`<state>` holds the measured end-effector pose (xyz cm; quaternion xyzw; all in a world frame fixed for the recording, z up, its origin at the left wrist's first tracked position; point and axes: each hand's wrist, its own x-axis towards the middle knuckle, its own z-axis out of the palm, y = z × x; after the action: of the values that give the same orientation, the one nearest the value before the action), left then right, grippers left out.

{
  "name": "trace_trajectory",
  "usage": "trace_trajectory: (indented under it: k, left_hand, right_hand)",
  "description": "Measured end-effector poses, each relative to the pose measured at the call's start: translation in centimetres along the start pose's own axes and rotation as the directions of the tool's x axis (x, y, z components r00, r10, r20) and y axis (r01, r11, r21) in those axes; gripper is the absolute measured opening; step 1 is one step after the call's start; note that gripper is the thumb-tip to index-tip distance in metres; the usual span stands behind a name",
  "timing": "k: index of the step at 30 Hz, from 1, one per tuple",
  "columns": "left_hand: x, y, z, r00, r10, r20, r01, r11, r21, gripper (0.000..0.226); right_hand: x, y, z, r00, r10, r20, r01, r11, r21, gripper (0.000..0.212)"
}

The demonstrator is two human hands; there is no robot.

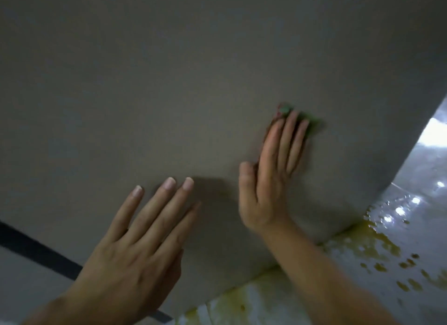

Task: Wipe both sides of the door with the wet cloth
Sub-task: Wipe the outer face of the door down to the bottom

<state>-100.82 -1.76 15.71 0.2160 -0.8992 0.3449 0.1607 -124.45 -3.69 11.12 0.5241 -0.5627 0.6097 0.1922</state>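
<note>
Grey door (169,70) over wet floor (416,179): L hand (135,247) spread, holding nothing; R hand (271,179) presses green cloth (313,125) flat on it.

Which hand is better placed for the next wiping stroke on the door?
Right: the right hand presses the green cloth against the door; the left hand is spread open, holding nothing.

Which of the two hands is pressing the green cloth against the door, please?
The right hand, fingers flat over the cloth; the left hand holds nothing.
</note>
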Motion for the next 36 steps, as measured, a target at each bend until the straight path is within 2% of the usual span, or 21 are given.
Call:
trace_trajectory:
  k: [2,4,5,8,9,10,11,15,17,18,21,22,23,24,27,29,30,31,33,35,36]
  left_hand:
    - [-0.9,-0.7,-0.6,0.997,-0.074,-0.027,0.074,0.997,-0.007,0.072]
    - [-1.7,-1.2,-0.8,0.993,-0.114,-0.035,0.114,0.993,-0.008,0.074]
    - [-2.2,-1.3,-0.8,0.991,-0.128,-0.032,0.128,0.992,-0.011,0.074]
    - [-3.2,-1.6,-0.7,0.986,-0.167,-0.007,0.167,0.986,-0.021,0.073]
    - [-3.5,-1.7,-0.6,0.985,-0.175,-0.002,0.175,0.984,-0.02,0.072]
    - [-3.7,-1.8,-0.6,0.983,-0.186,-0.004,0.185,0.982,-0.023,0.072]
    - [-3.9,-2.0,-0.6,0.979,-0.203,-0.014,0.202,0.979,-0.03,0.071]
    - [-5.1,-2.6,-0.9,0.955,-0.292,-0.046,0.289,0.955,-0.062,0.075]
    - [-6.2,-2.7,-0.9,0.944,-0.327,-0.041,0.324,0.943,-0.075,0.08]
    - [-6.7,-2.7,-0.9,0.942,-0.335,-0.038,0.331,0.94,-0.081,0.081]
    - [-7.5,-2.3,-0.7,0.945,-0.327,-0.019,0.325,0.943,-0.077,0.081]
    - [-7.5,-2.1,-0.6,0.946,-0.324,-0.011,0.322,0.943,-0.08,0.081]
    - [-7.3,-1.8,-0.5,0.948,-0.319,-0.005,0.317,0.944,-0.088,0.081]
    - [-7.0,-1.3,-0.4,0.951,-0.31,-0.004,0.308,0.946,-0.097,0.08]
    - [-5.8,0.0,0.1,0.969,-0.245,0.008,0.244,0.963,-0.114,0.078]
    - [-5.3,0.8,0.8,0.979,-0.204,0.017,0.205,0.97,-0.128,0.076]
    - [-5.3,1.2,1.2,0.981,-0.194,0.024,0.196,0.972,-0.13,0.075]
    - [-5.2,1.7,1.6,0.982,-0.189,0.031,0.191,0.972,-0.133,0.075]
    - [-5.3,2.3,2.3,0.982,-0.185,0.04,0.189,0.972,-0.139,0.074]
    - [-5.5,2.4,2.8,0.98,-0.19,0.054,0.195,0.973,-0.126,0.074]
    - [-5.7,2.4,2.8,0.978,-0.201,0.06,0.207,0.971,-0.118,0.075]
  right_hand:
    - [3.2,-0.4,0.0,0.991,-0.13,-0.027,0.126,0.987,-0.098,0.071]
    - [1.9,-1.0,0.5,0.947,-0.308,0.095,0.321,0.926,-0.2,0.071]
    - [-0.3,-0.9,0.8,0.881,-0.418,0.22,0.463,0.857,-0.226,0.068]
    - [-6.2,0.4,0.3,0.536,-0.605,0.589,0.825,0.523,-0.214,0.056]
    - [-6.6,0.8,-0.1,0.475,-0.605,0.639,0.864,0.46,-0.207,0.053]
    - [-6.2,1.1,-0.4,0.461,-0.614,0.641,0.875,0.435,-0.213,0.051]
    - [-5.2,1.0,-0.5,0.493,-0.627,0.603,0.861,0.453,-0.233,0.052]
    - [1.0,-3.2,0.9,0.85,-0.475,0.228,0.525,0.8,-0.291,0.066]
    - [1.8,-6.0,2.2,0.857,-0.458,0.236,0.51,0.821,-0.257,0.071]
    - [1.1,-6.6,2.7,0.782,-0.539,0.313,0.615,0.748,-0.249,0.07]
    - [-2.9,-6.0,2.8,0.401,-0.728,0.556,0.91,0.386,-0.151,0.064]
    - [-3.8,-5.2,2.5,0.341,-0.743,0.575,0.936,0.328,-0.131,0.062]
    - [-4.3,-4.2,2.3,0.332,-0.754,0.567,0.94,0.313,-0.135,0.062]
    - [-4.5,-3.2,2.1,0.377,-0.75,0.544,0.924,0.349,-0.159,0.062]
    - [-5.1,0.4,0.9,0.715,-0.569,0.406,0.692,0.656,-0.3,0.059]
    - [-6.2,3.3,-0.4,0.925,-0.265,0.274,0.357,0.851,-0.385,0.062]
    - [-6.6,4.7,-1.0,0.98,-0.061,0.192,0.13,0.918,-0.374,0.067]
    - [-6.8,6.0,-1.4,0.983,0.159,0.093,-0.124,0.945,-0.304,0.072]
    - [-6.3,7.9,-1.5,0.829,0.555,-0.067,-0.558,0.829,-0.043,0.076]
    - [-5.8,8.4,-1.2,0.686,0.719,-0.115,-0.71,0.695,0.113,0.077]
    - [-5.9,8.0,-0.9,0.685,0.718,-0.125,-0.706,0.696,0.133,0.079]
